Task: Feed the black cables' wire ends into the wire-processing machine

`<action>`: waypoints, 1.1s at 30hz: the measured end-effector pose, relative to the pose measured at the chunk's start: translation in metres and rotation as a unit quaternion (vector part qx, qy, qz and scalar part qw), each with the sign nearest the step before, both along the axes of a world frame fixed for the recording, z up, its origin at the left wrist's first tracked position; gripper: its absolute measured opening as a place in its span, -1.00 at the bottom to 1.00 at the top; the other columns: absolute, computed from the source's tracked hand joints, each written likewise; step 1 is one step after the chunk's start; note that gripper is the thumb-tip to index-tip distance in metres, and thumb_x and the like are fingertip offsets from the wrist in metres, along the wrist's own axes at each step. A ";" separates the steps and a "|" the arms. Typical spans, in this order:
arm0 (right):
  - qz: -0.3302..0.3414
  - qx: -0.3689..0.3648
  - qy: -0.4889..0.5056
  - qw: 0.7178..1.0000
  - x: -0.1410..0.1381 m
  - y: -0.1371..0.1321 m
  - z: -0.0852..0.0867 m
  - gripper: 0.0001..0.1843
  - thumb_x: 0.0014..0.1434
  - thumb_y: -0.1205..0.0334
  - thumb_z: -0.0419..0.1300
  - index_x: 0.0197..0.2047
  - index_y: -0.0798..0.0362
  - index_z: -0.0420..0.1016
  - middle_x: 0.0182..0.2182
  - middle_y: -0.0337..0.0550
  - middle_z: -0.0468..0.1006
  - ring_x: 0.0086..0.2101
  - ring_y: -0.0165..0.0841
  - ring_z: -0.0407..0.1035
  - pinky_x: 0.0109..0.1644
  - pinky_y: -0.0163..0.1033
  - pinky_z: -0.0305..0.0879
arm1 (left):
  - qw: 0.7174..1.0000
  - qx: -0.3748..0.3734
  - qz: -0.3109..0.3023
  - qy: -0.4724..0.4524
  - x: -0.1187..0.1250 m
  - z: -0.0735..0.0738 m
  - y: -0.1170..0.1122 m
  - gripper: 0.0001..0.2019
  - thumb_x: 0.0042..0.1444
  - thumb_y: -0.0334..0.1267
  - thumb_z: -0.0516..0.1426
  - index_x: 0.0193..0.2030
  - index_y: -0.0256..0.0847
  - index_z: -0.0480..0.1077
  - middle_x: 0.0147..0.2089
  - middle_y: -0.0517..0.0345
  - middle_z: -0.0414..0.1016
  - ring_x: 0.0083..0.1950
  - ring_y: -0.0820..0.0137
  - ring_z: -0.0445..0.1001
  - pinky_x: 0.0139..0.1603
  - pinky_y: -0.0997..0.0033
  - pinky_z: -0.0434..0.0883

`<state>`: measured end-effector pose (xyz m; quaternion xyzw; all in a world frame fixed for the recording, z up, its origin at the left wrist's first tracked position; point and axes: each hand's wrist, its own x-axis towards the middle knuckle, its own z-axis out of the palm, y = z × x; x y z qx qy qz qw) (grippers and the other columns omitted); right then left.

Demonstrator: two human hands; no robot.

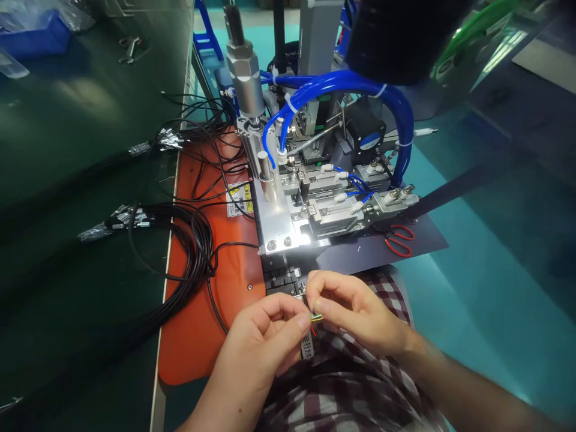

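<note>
Several thin coloured wires [317, 318], yellow, green and red among them, show between my two hands just in front of the machine. My left hand [267, 336] is closed in a pinch of thumb and forefinger on the wires. From the other side my right hand [355, 309] pinches at the same wires, its fingertips covering part of them. Whether a cable runs on inside my left palm is hidden. Close ahead of my fingers is the machine's dark lower block [283, 281].
A metal machine [281, 225] with blue air hoses [346, 78] stands ahead. Black cables [198, 240] lie coiled across the orange board [238, 282] and dark green table [90, 288]. Red-handled scissors [399, 240] rest right of the machine. A wrench [130, 49] lies far left.
</note>
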<state>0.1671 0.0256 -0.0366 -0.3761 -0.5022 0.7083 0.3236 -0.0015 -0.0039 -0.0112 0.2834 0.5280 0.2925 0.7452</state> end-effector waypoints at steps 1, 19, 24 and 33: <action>-0.020 -0.006 -0.008 1.000 -0.001 -0.002 0.001 -0.80 0.23 0.13 0.11 -0.36 0.05 0.34 -0.49 -0.29 0.26 -0.52 -0.44 0.12 -0.44 -0.31 0.10 | 1.000 0.004 0.010 0.006 0.001 0.000 0.000 -0.80 0.16 -0.13 0.14 -0.36 -0.22 0.35 -0.63 0.40 0.00 -0.57 0.58 -0.11 -0.55 0.51 -0.15; -0.146 -0.108 -0.003 0.983 -0.030 -0.016 0.010 -0.75 0.06 0.09 0.29 -0.40 0.08 0.39 -0.63 -0.39 0.26 -0.61 -0.53 0.11 -0.54 -0.41 0.09 | 0.994 0.037 0.104 -0.023 0.005 -0.005 -0.003 -0.80 0.19 -0.11 0.12 -0.30 -0.20 0.32 -0.67 0.42 0.06 -0.60 0.59 -0.07 -0.53 0.54 -0.04; -0.161 -0.118 0.029 0.979 -0.035 -0.019 0.008 -0.71 0.05 0.04 0.31 -0.41 0.09 0.40 -0.65 -0.40 0.26 -0.64 -0.56 0.09 -0.55 -0.43 0.07 | 0.992 0.038 0.116 -0.043 0.007 -0.006 -0.004 -0.78 0.20 -0.07 0.10 -0.30 -0.19 0.31 -0.69 0.39 0.10 -0.59 0.56 -0.01 -0.48 0.51 0.03; -0.144 -0.076 0.003 0.987 -0.035 -0.019 0.006 -0.75 0.17 0.06 0.20 -0.39 0.06 0.33 -0.63 -0.40 0.22 -0.61 -0.52 0.07 -0.53 -0.38 0.02 | 0.989 0.045 0.139 -0.029 0.012 -0.004 -0.006 -0.80 0.18 -0.10 0.12 -0.30 -0.19 0.29 -0.69 0.41 0.08 -0.59 0.56 -0.03 -0.46 0.53 0.07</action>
